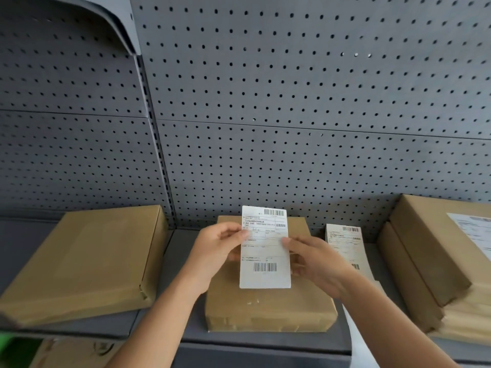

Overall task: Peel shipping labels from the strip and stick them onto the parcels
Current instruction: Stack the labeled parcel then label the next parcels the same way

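Head view: my left hand [216, 252] and my right hand [317, 262] hold one label [264, 249] over the middle parcel [268, 308];
Fingers [233, 231]: both sets pinch its side edges;
Middle parcel: closed, on the shelf [176, 248]; contents hidden;
Strip [342, 240]: just right of that parcel

- Pegboard back panel [292, 102] closes the rear right behind the boxes; no way through.
- Left: large cardboard box [87, 256] fills that side of the shelf [178, 247]. Only a narrow bare channel separates it from the centre parcel [265, 306], and the left forearm crosses it.
- Centre parcel top: front half is bare. The rear half is covered by the label [264, 248], pinched between left hand [215, 251] and right hand [316, 261].
- Right gap: label strip [342, 240] lies in it, under the right forearm.
- Stacked boxes [430, 251] wall off the right, taller than the centre parcel.
- Above the boxes: open air.
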Demonstrator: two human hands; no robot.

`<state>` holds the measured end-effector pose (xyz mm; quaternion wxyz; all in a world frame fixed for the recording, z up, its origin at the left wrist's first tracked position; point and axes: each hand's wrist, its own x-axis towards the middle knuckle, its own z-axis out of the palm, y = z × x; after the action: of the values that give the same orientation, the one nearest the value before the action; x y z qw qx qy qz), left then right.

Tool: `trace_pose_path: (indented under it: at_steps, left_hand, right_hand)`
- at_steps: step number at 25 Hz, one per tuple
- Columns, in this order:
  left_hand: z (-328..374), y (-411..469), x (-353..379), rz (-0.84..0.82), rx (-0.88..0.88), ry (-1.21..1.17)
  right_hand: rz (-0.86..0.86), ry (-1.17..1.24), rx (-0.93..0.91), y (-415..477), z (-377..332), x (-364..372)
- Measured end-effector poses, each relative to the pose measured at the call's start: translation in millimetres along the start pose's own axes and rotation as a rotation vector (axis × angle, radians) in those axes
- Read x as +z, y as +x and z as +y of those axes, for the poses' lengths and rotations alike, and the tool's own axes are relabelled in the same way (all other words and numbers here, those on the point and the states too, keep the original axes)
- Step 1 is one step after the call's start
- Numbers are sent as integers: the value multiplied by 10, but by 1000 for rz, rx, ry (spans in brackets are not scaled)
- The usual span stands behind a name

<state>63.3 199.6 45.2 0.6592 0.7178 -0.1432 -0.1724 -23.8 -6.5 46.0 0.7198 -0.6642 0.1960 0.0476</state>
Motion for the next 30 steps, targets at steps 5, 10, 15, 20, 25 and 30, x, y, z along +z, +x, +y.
trace_pose_path:
  at_steps: [5,10,15,20,25,30]
  left_hand:
    - [-76,58,7,-36,-40,61]
    - [-159,123,83,32,-18,288]
    - [-211,211,151,72,7,579]
    - [-225,235,254,94,4,709]
    - [-206,246,326,104,26,831]
    - [-198,239,324,104,-32,913]
  right_hand:
    - [128,-112,-56,50,110,33]
    - [271,-449,-120,113,131,33]
    - [358,-669,-145,217,165,30]
    - [383,-765,-143,250,179,61]
    - [410,-836,-132,276,219,98]
    - [430,-1014,-139,309,236,130]
